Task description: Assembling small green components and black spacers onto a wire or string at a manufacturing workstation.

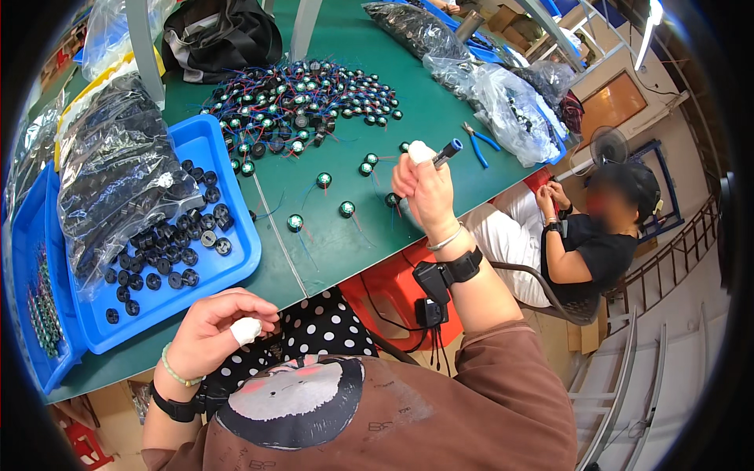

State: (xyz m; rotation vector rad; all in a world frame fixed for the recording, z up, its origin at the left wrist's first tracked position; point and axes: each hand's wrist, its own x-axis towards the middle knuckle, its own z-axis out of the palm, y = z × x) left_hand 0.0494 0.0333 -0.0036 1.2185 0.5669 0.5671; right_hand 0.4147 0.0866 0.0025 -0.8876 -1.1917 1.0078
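The right hand (424,188) is closed round a slim, dark cylindrical tool (448,153) with a blue end; its long axis slants, the blue end pointing up and rightward, the rest hidden by the fist. Left of it, round black components with green centres and thin wires (346,209) lie on the green tabletop (428,94). The left hand (220,322) curls inward; whether it grips anything, I cannot tell.
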